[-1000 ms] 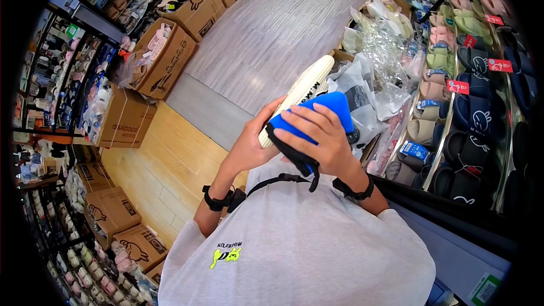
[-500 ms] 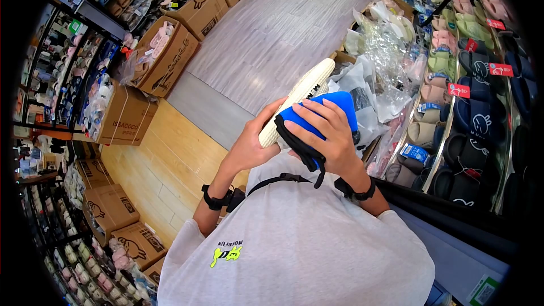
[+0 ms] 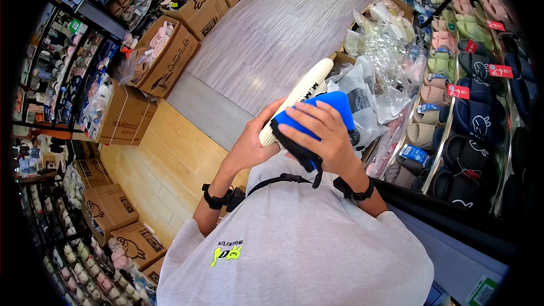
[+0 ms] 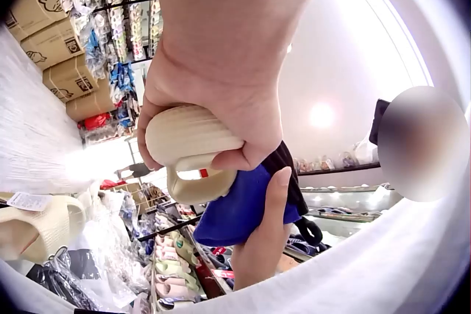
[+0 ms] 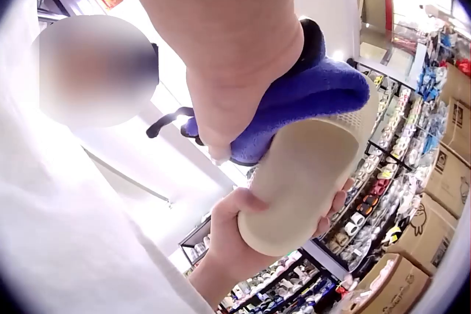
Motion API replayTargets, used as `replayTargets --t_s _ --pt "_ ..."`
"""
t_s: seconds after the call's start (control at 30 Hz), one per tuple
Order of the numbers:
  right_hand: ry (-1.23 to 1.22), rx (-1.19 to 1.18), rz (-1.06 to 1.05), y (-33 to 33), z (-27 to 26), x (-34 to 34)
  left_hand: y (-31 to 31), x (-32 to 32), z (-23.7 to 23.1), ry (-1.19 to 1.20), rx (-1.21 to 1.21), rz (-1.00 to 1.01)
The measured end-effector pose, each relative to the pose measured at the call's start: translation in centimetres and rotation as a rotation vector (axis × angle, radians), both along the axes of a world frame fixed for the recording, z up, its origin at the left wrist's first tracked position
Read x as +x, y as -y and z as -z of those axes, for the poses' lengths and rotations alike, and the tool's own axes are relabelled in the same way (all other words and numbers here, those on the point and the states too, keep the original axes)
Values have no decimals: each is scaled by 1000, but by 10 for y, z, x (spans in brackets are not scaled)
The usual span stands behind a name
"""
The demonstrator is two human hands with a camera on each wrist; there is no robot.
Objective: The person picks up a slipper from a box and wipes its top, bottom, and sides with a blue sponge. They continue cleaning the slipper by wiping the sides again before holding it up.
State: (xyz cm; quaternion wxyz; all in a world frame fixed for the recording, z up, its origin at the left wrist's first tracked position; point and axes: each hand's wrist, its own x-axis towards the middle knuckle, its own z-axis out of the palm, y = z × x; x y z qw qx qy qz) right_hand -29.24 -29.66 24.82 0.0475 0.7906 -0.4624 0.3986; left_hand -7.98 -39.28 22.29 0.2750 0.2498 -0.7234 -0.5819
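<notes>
A cream slide slipper with black lettering on its strap is tilted up in front of the grey shirt. My left hand grips it at the heel end, thumb on one side and fingers on the other, as the right wrist view shows on the bare footbed. Over the slipper's right side lies a blue plush cleaning mitt with a black cuff and loop. My right hand holds the mitt against the slipper, fingers spread across it. In the left wrist view the right thumb lies along the blue mitt.
Display racks of slippers rise close on the right. Beside them is a heap of plastic-wrapped slippers. Cardboard boxes and more racks line the left, with grey and wooden flooring between.
My right hand and the blue mitt shifted slightly right and away from the left hand, then back left over the slipper. The left hand keeps its grip and has barely moved.
</notes>
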Motion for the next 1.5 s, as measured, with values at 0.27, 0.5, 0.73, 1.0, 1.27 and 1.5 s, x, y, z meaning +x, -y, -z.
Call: replayTargets --t_s 0.27,0.5,0.73,1.0,1.27,1.5 --pt "1 -13 23 -1 8 5 0 1 0 49 45 17" --pt "66 7 24 -1 4 0 1 -1 -4 60 23 13" --pt "74 -3 47 2 6 -7 3 -3 -2 40 27 12" --pt "64 -13 82 3 3 -18 2 -6 -2 31 37 8" --pt "53 16 -38 -2 6 -10 3 -8 -3 -10 48 29" --pt "75 -7 61 -1 6 -9 6 -7 -1 18 28 23"
